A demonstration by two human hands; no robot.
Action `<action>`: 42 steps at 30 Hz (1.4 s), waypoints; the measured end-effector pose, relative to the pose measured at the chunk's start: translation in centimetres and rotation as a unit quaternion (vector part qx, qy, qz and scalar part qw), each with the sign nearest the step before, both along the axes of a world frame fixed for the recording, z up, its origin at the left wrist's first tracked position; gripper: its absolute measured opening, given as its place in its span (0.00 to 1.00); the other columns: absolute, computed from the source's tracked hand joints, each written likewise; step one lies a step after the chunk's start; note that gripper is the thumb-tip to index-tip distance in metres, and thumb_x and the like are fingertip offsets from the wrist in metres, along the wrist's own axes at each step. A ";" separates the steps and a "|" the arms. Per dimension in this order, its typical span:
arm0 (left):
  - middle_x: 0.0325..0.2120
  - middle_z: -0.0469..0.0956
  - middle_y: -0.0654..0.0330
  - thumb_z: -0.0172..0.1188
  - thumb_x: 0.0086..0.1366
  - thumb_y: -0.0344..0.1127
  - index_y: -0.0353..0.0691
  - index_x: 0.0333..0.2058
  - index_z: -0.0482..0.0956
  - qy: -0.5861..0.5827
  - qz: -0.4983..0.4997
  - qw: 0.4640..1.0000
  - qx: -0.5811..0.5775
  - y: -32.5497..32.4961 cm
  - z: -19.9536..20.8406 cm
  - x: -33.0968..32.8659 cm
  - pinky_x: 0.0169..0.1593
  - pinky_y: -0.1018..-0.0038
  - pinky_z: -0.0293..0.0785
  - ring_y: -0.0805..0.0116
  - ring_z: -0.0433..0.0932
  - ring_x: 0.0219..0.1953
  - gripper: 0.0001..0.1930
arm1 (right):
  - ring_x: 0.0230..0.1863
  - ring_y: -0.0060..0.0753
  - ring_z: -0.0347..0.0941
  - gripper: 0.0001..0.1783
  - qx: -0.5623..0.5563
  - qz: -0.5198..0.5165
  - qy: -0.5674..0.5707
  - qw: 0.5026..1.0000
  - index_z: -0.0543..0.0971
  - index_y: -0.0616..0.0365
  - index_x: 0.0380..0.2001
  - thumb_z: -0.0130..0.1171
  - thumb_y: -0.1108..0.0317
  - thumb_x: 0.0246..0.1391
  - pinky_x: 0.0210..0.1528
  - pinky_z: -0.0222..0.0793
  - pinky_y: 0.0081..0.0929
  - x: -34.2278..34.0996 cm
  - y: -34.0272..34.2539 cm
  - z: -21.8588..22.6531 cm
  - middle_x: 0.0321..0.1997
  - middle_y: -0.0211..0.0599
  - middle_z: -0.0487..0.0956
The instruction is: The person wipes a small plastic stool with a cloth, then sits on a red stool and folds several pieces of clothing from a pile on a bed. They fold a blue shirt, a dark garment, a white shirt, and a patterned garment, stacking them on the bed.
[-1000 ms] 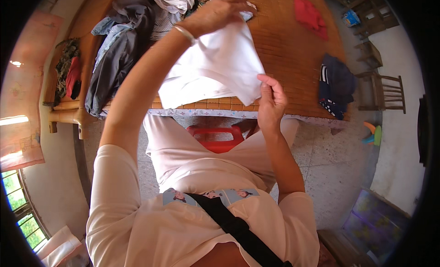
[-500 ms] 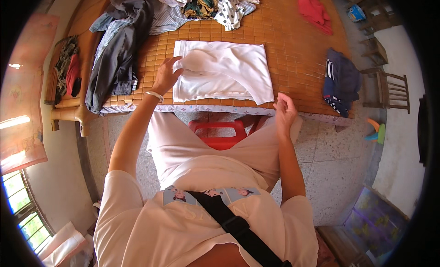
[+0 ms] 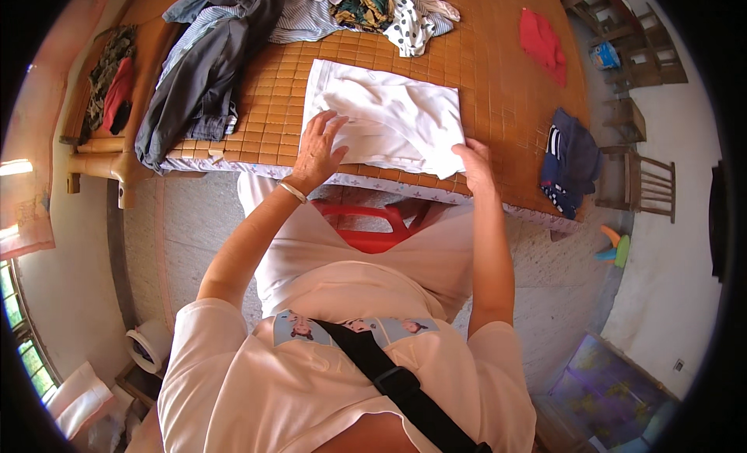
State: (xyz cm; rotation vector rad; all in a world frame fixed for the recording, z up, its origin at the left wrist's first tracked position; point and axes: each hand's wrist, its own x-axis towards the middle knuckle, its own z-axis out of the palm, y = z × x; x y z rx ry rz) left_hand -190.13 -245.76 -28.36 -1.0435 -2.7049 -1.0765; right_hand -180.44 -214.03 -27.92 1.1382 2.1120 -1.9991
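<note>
A white garment, folded into a rough rectangle with wrinkles across it, lies on the woven brown mat covering the bed. My left hand is over its near left part, fingers spread and holding nothing. At the near right corner, my right hand grips the garment's edge, thumb on top; its other fingers are partly hidden.
Dark grey trousers and a heap of mixed clothes lie beyond and to the left. A red cloth and folded dark blue clothes are on the right. Below the bed's edge shows a red stool; a wooden chair stands right.
My left hand has moved from the garment's left edge toward its near side. My right hand has gone from beside the near right corner to holding it. The garment is slightly turned and more wrinkled.
</note>
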 end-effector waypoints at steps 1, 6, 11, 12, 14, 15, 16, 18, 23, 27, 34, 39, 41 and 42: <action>0.53 0.62 0.50 0.64 0.49 0.28 0.43 0.54 0.66 0.001 0.002 1.000 0.002 -0.1 -0.1 0.1 0.60 0.59 0.58 0.48 0.59 0.58 0.31 | 0.36 0.29 0.76 0.21 -0.016 0.003 0.025 1.000 0.75 0.68 0.45 0.56 0.75 0.44 0.39 0.72 0.25 -0.6 0.1 0.7 0.36 0.38 0.79; 0.52 0.64 0.50 0.62 0.49 0.26 0.42 0.53 0.66 -0.040 0.049 0.998 0.019 -1.4 -0.3 0.3 0.60 0.59 0.59 0.48 0.61 0.56 0.30 | 0.37 0.26 0.74 0.21 -0.011 0.069 0.131 0.989 0.74 0.69 0.46 0.55 0.77 0.44 0.38 0.71 0.23 -5.2 -4.3 6.7 0.38 0.39 0.78; 0.49 0.67 0.49 0.60 0.52 0.25 0.39 0.53 0.69 -0.065 0.122 0.990 0.032 -3.8 -0.6 0.5 0.56 0.64 0.64 0.51 0.66 0.52 0.27 | 0.27 0.24 0.73 0.18 0.114 0.199 0.211 0.950 0.74 0.67 0.43 0.54 0.77 0.44 0.28 0.70 0.24 -9.5 -13.9 8.8 0.32 0.38 0.78; 0.49 0.67 0.49 0.59 0.52 0.24 0.39 0.53 0.69 -0.076 0.134 0.987 0.044 -4.3 -1.3 0.5 0.56 0.65 0.65 0.51 0.67 0.51 0.26 | 0.27 0.26 0.74 0.19 0.114 0.211 0.221 0.945 0.73 0.67 0.44 0.55 0.75 0.44 0.28 0.70 0.25 -10.0 -15.7 7.6 0.30 0.40 0.78; 0.48 0.67 0.48 0.57 0.52 0.23 0.37 0.52 0.68 -0.125 0.148 0.977 0.087 -5.0 -1.7 0.4 0.55 0.65 0.65 0.51 0.68 0.50 0.25 | 0.27 0.31 0.75 0.22 0.097 0.269 0.205 0.936 0.72 0.68 0.46 0.57 0.72 0.45 0.30 0.71 0.27 -10.3 -18.5 5.4 0.29 0.44 0.78; 0.48 0.67 0.47 0.56 0.53 0.22 0.36 0.52 0.68 -0.161 0.151 0.968 0.119 -5.4 -1.6 0.4 0.56 0.64 0.64 0.50 0.67 0.50 0.25 | 0.28 0.35 0.75 0.24 0.081 0.313 0.181 0.929 0.71 0.69 0.46 0.58 0.69 0.45 0.31 0.72 0.29 -10.1 -19.5 4.7 0.28 0.47 0.78; 0.48 0.67 0.46 0.55 0.53 0.22 0.35 0.52 0.68 -0.198 0.153 0.957 0.150 -5.7 -1.6 0.3 0.56 0.64 0.63 0.49 0.67 0.50 0.24 | 0.29 0.40 0.76 0.26 0.120 0.334 0.182 0.917 0.71 0.68 0.47 0.59 0.65 0.45 0.33 0.73 0.30 -9.9 -20.0 3.0 0.29 0.50 0.78; 0.47 0.68 0.47 0.53 0.54 0.21 0.34 0.51 0.68 -0.156 0.163 0.968 0.109 -6.5 -1.8 0.4 0.56 0.65 0.64 0.50 0.68 0.49 0.22 | 0.31 0.39 0.76 0.25 0.185 0.304 0.190 0.915 0.73 0.68 0.46 0.60 0.63 0.46 0.36 0.73 0.32 -8.8 -20.4 0.8 0.30 0.48 0.79; 0.45 0.70 0.49 0.52 0.60 0.27 0.34 0.46 0.73 -0.117 0.148 0.972 0.138 -7.0 -2.0 0.5 0.54 0.66 0.65 0.52 0.69 0.48 0.15 | 0.34 0.42 0.72 0.17 0.312 0.128 0.201 0.920 0.75 0.64 0.40 0.60 0.71 0.45 0.38 0.69 0.35 -6.6 -16.9 -0.5 0.35 0.47 0.75; 0.41 0.73 0.50 0.56 0.60 0.40 0.34 0.41 0.76 -0.128 0.168 0.973 0.096 -5.9 -1.4 0.2 0.51 0.65 0.64 0.54 0.68 0.45 0.16 | 0.38 0.47 0.71 0.22 0.378 0.099 0.167 0.905 0.72 0.65 0.43 0.62 0.69 0.43 0.43 0.67 0.39 -5.5 -14.1 -2.5 0.37 0.51 0.74; 0.38 0.72 0.49 0.64 0.51 0.37 0.31 0.44 0.71 -0.156 0.173 0.972 0.028 -4.3 -1.4 -0.8 0.48 0.65 0.66 0.53 0.68 0.43 0.24 | 0.32 0.35 0.75 0.21 0.021 0.067 0.054 0.996 0.76 0.68 0.38 0.67 0.67 0.40 0.38 0.71 0.30 -5.4 -15.1 -1.8 0.32 0.43 0.79; 0.38 0.72 0.49 0.66 0.49 0.35 0.30 0.46 0.70 -0.143 0.174 0.973 0.044 -4.3 -0.8 -0.4 0.47 0.66 0.68 0.55 0.70 0.43 0.26 | 0.34 0.26 0.74 0.19 -0.233 0.042 0.123 0.964 0.77 0.65 0.38 0.68 0.67 0.42 0.39 0.70 0.27 -5.2 -16.3 -1.3 0.34 0.37 0.79; 0.36 0.75 0.51 0.67 0.49 0.35 0.28 0.48 0.68 -0.275 0.178 0.931 0.162 -5.2 -3.4 -0.4 0.41 0.71 0.73 0.62 0.75 0.39 0.29 | 0.48 0.30 0.70 0.30 -0.295 0.003 0.174 0.940 0.71 0.64 0.48 0.70 0.62 0.44 0.46 0.69 0.34 -4.6 -17.8 0.8 0.45 0.37 0.75; 0.35 0.76 0.52 0.67 0.50 0.35 0.28 0.49 0.67 -0.282 0.174 0.930 0.158 -4.9 -2.4 -0.1 0.40 0.72 0.73 0.64 0.75 0.37 0.29 | 0.48 0.32 0.70 0.31 -0.321 -0.013 0.199 0.926 0.69 0.63 0.50 0.69 0.62 0.44 0.48 0.69 0.36 -4.1 -18.3 1.0 0.46 0.38 0.75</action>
